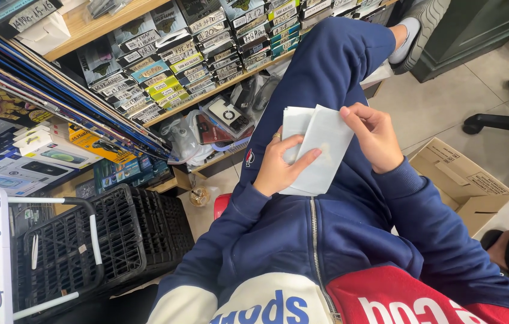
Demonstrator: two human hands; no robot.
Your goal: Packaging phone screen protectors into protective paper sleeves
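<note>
Packets (320, 150) — small stack of flat white paper sleeves, held over the lap of a seated person in a blue zip jacket (350, 234). Long axis runs from lower left up to upper right, tilted. Left hand (278, 168) grips the lower left edge from beneath, thumb laid across the face. Right hand (377, 135) pinches the top right corner, fingers curled shut — both hands touching, neither nearer. Cardboard box (464, 180) on the floor, right.

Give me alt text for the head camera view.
A seated person's left hand and right hand hold flat white packets over a navy-trousered lap, beside wooden shelves crammed with small boxes and a black crate.
</note>
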